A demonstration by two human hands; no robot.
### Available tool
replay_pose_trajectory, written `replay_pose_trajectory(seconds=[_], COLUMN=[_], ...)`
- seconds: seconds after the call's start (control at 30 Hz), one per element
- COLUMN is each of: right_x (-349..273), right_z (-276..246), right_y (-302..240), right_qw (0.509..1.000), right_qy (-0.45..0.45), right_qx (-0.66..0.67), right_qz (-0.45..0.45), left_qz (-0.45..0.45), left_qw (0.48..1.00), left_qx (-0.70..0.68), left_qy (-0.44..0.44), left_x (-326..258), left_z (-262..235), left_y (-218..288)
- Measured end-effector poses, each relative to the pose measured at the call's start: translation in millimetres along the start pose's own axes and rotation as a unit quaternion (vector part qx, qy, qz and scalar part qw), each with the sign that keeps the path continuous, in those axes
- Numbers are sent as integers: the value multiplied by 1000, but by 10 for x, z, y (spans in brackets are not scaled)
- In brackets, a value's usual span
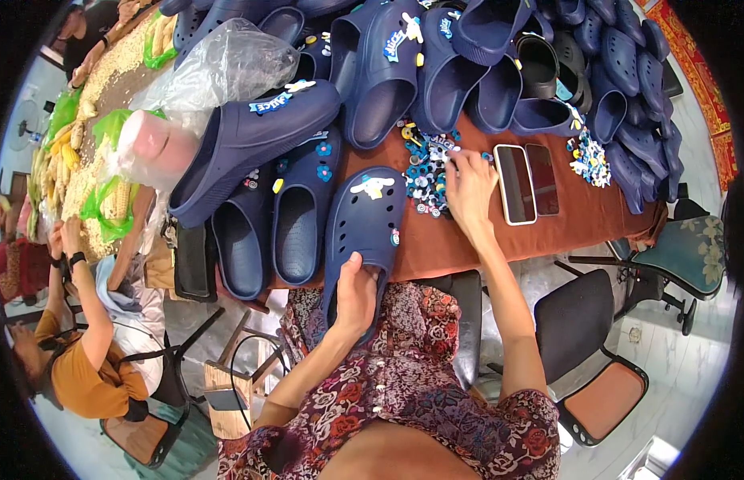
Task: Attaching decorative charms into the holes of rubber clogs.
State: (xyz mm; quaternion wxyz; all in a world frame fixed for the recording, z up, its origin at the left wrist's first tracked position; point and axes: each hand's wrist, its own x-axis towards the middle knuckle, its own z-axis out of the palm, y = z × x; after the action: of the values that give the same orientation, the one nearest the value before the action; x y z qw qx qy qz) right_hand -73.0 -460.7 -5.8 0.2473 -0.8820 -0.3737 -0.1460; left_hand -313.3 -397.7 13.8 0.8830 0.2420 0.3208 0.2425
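My left hand (356,302) is closed round the heel end of a navy foam clog (362,220), its thumb on the outside and the fingers inside the opening. The clog points away from me, over the table edge. A white cartoon charm (374,186) sits on its toe, and a small round charm (395,237) on its right side. My right hand (471,188) is bent down over a heap of blue, white and black shoe charms (424,172), its fingertips curled together among them. What those fingertips pinch, if anything, is too small to make out.
Decorated navy clogs (296,232) line the brown-covered table (460,254); more are piled at the back right. A white-framed phone (516,184) and a dark phone (542,180) lie right of my hand. Another charm heap (588,160) lies beyond. A person in orange (92,368) sits at left.
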Motion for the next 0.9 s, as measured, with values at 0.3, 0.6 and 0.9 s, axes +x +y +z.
replay_pose_trajectory(seconds=[0.3, 0.6, 0.9], right_x=[310, 354, 226], right_z=[260, 200, -273], right_y=[158, 134, 75], right_qw=[995, 995, 999], right_qy=[17, -19, -43], right_qx=[-100, -97, 29], right_qz=[-23, -1, 16], left_qz=[1, -58, -86], left_qw=[998, 968, 978], left_qx=[-54, -242, -188], left_qy=[-26, 25, -36], left_x=[-13, 26, -88], left_z=[58, 8, 103], left_y=[33, 150, 237])
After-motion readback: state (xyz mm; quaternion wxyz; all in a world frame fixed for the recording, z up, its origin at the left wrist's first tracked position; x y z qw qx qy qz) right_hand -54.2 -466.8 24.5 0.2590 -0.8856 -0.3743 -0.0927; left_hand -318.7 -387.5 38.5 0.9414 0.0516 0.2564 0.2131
